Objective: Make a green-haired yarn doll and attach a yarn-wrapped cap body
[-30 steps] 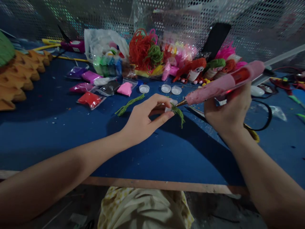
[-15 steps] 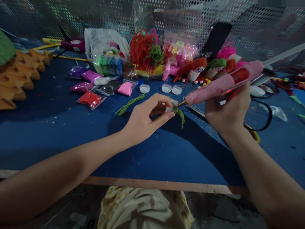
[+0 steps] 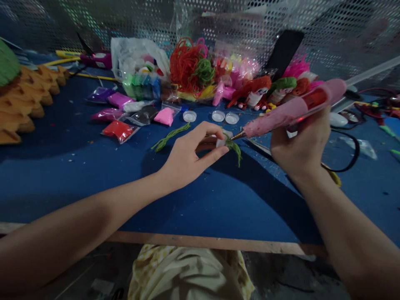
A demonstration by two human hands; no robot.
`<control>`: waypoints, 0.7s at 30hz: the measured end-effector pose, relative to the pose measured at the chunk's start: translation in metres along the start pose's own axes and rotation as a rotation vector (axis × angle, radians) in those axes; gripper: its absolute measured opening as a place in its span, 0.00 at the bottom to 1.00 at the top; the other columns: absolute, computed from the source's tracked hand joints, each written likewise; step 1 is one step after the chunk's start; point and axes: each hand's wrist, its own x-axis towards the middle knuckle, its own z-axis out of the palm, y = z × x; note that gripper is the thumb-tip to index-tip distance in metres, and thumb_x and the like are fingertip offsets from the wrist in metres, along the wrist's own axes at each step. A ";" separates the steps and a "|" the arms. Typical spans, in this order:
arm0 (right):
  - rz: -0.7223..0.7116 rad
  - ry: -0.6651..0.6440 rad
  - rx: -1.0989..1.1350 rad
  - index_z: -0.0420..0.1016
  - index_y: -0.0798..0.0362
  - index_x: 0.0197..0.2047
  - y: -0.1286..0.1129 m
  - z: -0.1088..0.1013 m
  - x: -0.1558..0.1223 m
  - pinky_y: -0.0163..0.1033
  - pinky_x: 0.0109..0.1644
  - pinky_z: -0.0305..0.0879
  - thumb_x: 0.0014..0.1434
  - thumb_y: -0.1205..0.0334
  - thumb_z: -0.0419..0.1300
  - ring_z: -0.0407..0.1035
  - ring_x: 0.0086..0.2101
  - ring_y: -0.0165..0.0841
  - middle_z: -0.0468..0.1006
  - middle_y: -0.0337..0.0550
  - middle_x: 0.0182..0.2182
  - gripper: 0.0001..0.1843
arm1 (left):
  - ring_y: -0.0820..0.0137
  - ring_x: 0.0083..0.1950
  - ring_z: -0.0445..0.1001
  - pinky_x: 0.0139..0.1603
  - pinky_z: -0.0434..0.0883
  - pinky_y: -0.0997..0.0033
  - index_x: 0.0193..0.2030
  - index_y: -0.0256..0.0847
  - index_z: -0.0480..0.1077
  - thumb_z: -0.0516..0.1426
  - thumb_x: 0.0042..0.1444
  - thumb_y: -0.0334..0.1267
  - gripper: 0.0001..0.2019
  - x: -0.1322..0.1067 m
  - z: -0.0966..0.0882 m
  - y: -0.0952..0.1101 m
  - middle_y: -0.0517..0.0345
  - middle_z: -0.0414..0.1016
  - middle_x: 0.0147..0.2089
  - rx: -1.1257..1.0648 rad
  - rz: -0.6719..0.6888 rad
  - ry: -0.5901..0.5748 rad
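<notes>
Between the thumb and fingers of my left hand (image 3: 193, 154) is a small white piece (image 3: 221, 142), partly hidden by the fingers; its exact kind I cannot make out. Green yarn (image 3: 236, 152) hangs from its right side. My right hand (image 3: 301, 143) grips a pink hot glue gun (image 3: 275, 118) with a clear glue stick (image 3: 373, 71) sticking out of its back. The gun's metal nozzle touches, or nearly touches, the yarn at the white piece. To the left of my left hand lies another bundle of green yarn (image 3: 170, 136).
White round caps (image 3: 189, 116) and small bags of coloured clay (image 3: 119, 130) lie beyond my hands. Farther back are red yarn (image 3: 184, 62), little yarn-haired dolls (image 3: 258, 91) and a perforated metal screen (image 3: 200, 25). An orange egg tray (image 3: 28, 100) stands left; a black cable loop (image 3: 356, 154) lies right.
Almost nothing differs. My right hand has shifted very slightly on the glue gun, while the nozzle stays at the green yarn and my left hand keeps its hold.
</notes>
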 end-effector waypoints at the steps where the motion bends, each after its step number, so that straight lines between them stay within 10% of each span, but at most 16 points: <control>1: -0.012 0.005 -0.004 0.60 0.53 0.60 0.001 0.000 0.000 0.43 0.34 0.69 0.55 0.66 0.59 0.69 0.31 0.34 0.73 0.46 0.42 0.29 | 0.70 0.53 0.80 0.58 0.80 0.67 0.48 0.43 0.69 0.63 0.64 0.37 0.09 0.000 0.000 0.000 0.58 0.76 0.49 0.007 -0.008 0.003; 9: 0.009 -0.013 0.032 0.62 0.53 0.62 0.004 -0.002 -0.002 0.54 0.51 0.74 0.56 0.65 0.60 0.75 0.50 0.49 0.74 0.56 0.51 0.30 | 0.72 0.49 0.80 0.56 0.81 0.69 0.47 0.44 0.69 0.64 0.63 0.37 0.10 0.001 0.000 0.001 0.60 0.75 0.47 0.023 -0.026 0.017; 21: 0.054 -0.029 0.017 0.63 0.52 0.60 0.001 -0.004 0.000 0.56 0.52 0.72 0.54 0.62 0.60 0.75 0.48 0.48 0.75 0.54 0.49 0.30 | 0.71 0.48 0.80 0.55 0.82 0.66 0.48 0.44 0.68 0.63 0.63 0.39 0.10 0.001 0.000 0.001 0.59 0.75 0.47 0.045 -0.042 0.026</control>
